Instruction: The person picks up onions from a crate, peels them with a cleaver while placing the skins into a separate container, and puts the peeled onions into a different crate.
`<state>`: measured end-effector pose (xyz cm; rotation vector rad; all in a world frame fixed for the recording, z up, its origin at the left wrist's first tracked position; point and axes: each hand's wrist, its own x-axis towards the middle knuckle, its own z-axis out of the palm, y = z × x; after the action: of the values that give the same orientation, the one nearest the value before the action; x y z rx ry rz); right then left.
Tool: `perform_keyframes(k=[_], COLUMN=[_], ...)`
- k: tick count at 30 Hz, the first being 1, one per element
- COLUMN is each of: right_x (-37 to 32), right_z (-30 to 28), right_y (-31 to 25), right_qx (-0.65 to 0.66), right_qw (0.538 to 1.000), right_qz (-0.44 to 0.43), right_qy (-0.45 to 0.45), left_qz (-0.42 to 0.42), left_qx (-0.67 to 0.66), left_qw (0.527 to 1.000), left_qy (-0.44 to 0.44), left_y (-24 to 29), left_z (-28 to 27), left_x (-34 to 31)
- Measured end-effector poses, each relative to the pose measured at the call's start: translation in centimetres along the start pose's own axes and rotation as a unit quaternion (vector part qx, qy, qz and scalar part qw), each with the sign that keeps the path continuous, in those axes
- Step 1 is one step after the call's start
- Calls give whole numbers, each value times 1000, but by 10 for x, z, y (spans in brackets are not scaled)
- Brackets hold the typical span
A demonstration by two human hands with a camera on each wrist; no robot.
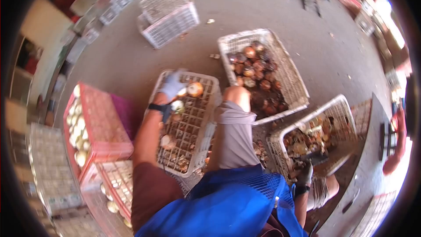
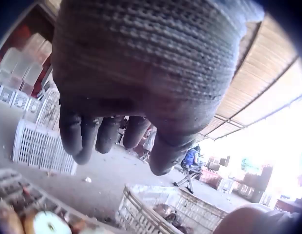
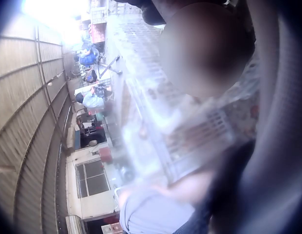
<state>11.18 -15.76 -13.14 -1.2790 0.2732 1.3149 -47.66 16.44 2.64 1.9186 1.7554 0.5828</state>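
My left hand (image 1: 173,85), in a pale knit glove, is over the far end of an upturned white crate (image 1: 206,127) with a grid top. Its fingers (image 2: 107,134) hang down apart, with nothing between them. Close beside it sits an orange-brown onion (image 1: 195,89); a paler onion (image 1: 177,106) and another cut onion (image 1: 167,141) are nearer my body. My gloved right hand (image 1: 305,173) is low at the near rim of a crate of onion skins (image 1: 274,138). A blurred round brownish shape (image 3: 207,48) is near it; I cannot tell what it grips.
A white crate (image 1: 291,77) of brown onions stands ahead, beside my knee. On the left is a red crate (image 1: 107,123) of peeled white onions. White crates (image 1: 169,24) are stacked farther off. A grey board (image 1: 364,149) lies on the right.
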Motion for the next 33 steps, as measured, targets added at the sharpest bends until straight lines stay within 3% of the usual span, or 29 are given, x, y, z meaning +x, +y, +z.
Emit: perform_keyframes(k=[1,2,3,4,5,10,13,15,17,20,25,27,33], right_x=[13,28,50,48,43,11,-1,-3,7,9,14,18,26], right_z=[-19,-30,-47,-44,-28,5,19,30,20,34,45,42,50], right_y=[5,9,7,4,7,-1,-8,-14,-12,-17,-21,-20,-16], right_qx=[-86,-53,-11,3,16,35,57,67,78,70,51,37,38], right_qw=[996,996,999,999,998,997,997,996,996,995,991,990,985], right_qz=[-32,-68,-34,-44,-52,-8,4,-2,18,29,68,72,85], right_qy=[-15,-20,-21,5,29,61,50,59,48,66,105,119,143], left_qz=[1,-8,49,54,15,158,197,247,172,230,333,318,404], left_qx=[21,51,19,-28,-71,0,121,191,241,354,392,387,396], left_qw=[1000,999,998,998,997,971,931,898,874,802,698,717,695], left_qy=[-1,14,38,30,-6,-178,-284,-311,-386,-423,-498,-484,-443], left_y=[-6,5,-10,-17,22,130,178,174,215,233,198,182,147], left_z=[-11,-19,-17,-9,-6,68,119,167,192,257,394,428,505], left_x=[6,6,13,22,18,59,114,168,194,213,194,166,111])
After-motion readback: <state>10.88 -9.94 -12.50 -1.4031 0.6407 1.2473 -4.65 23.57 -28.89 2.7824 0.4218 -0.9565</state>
